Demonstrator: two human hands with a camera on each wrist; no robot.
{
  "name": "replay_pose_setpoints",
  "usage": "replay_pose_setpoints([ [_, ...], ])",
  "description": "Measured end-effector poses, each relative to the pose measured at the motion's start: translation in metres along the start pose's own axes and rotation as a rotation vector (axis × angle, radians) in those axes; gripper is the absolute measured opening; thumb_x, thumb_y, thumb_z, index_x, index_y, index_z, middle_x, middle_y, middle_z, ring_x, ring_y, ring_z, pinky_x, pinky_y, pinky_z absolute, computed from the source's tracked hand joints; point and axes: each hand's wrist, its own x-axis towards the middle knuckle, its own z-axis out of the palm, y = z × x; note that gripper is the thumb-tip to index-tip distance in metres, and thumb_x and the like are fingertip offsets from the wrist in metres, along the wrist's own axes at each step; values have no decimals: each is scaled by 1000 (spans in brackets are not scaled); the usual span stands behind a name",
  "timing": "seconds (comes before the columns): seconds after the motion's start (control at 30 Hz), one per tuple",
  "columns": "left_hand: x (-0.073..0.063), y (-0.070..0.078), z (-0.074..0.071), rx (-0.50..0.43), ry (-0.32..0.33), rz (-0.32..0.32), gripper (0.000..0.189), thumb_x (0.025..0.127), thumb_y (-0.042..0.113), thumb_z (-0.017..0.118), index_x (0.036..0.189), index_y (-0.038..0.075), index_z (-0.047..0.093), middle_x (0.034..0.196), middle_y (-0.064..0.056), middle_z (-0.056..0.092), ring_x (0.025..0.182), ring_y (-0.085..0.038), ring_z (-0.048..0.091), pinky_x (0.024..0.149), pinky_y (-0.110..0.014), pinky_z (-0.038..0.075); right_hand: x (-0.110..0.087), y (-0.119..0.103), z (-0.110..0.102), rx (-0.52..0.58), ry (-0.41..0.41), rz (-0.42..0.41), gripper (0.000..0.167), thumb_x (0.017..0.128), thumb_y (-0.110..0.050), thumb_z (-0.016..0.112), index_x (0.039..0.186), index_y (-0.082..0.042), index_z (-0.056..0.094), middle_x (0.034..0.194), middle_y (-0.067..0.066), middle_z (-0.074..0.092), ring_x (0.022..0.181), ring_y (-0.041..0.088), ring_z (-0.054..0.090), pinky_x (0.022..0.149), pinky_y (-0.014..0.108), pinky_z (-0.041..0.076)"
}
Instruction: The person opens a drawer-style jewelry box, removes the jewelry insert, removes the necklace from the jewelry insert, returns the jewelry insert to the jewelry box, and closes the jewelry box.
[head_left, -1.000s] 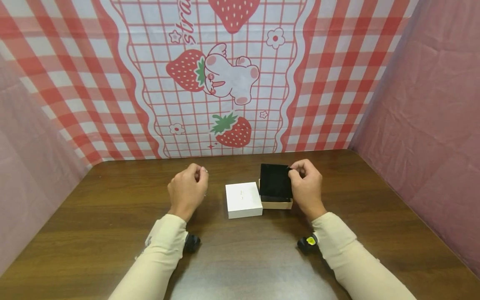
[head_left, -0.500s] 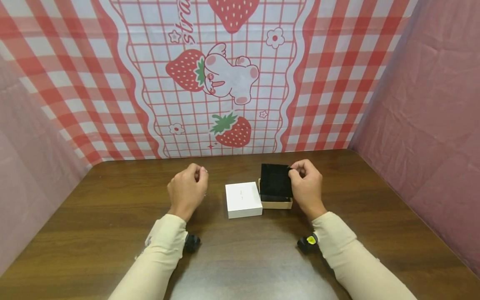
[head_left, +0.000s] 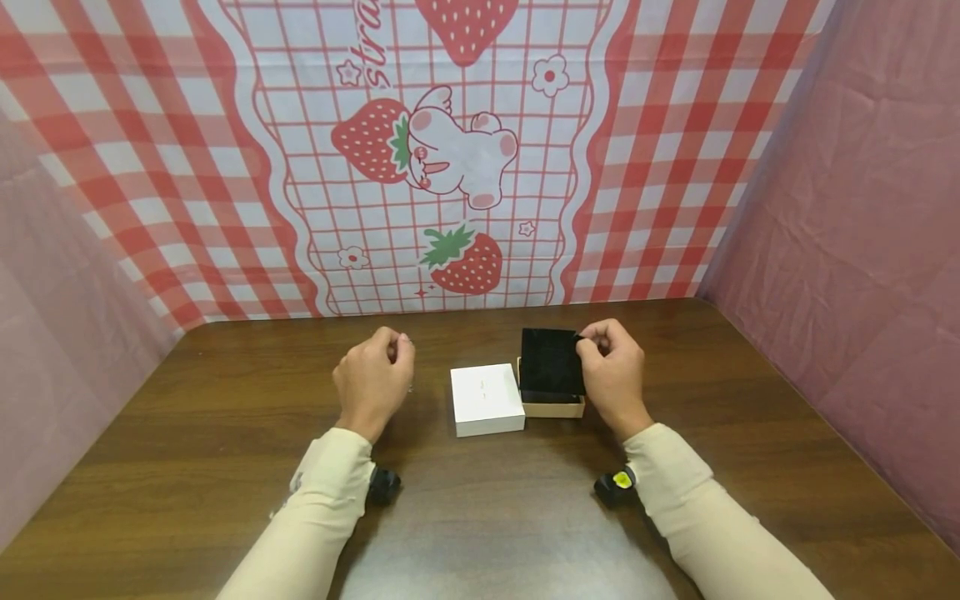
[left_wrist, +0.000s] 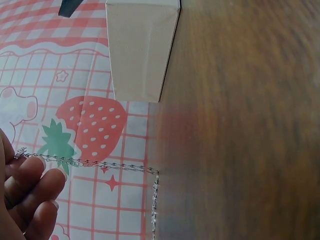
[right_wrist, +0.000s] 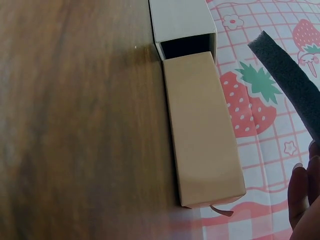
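My left hand (head_left: 372, 379) pinches a thin silver chain (left_wrist: 100, 162) at the left of the table. Its doubled strands hang from the fingers to the tabletop, where part of it lies. A white box sleeve (head_left: 487, 400) lies between my hands, with its tan drawer (head_left: 552, 410) slid out to the right. Above that drawer, my right hand (head_left: 613, 371) pinches a thin black foam pad (head_left: 551, 360) by its right edge and holds it raised and tilted. The pad covers most of the drawer's inside; a dark strip shows at the front.
The brown wooden table (head_left: 480, 517) spreads around the box. A red-and-white strawberry cloth (head_left: 465, 167) hangs behind it, with pink cloth (head_left: 855, 208) at the sides. A short ribbon tab (right_wrist: 221, 211) sticks out from the drawer's end.
My left hand has drifted very slightly to the left. The right hand, the foam pad and the box stay in place.
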Motion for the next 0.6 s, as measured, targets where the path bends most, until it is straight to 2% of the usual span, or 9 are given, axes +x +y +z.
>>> replay_pose_setpoints([
  [0.6, 0, -2, -2, 37, -42, -46, 27, 94, 30, 57, 71, 17, 61, 59, 2, 57, 54, -27, 57, 50, -45, 40, -1, 0, 0, 21, -8, -18, 6, 84, 13, 57, 82, 8, 60, 69, 16, 56, 60, 10, 44, 55, 21, 34],
])
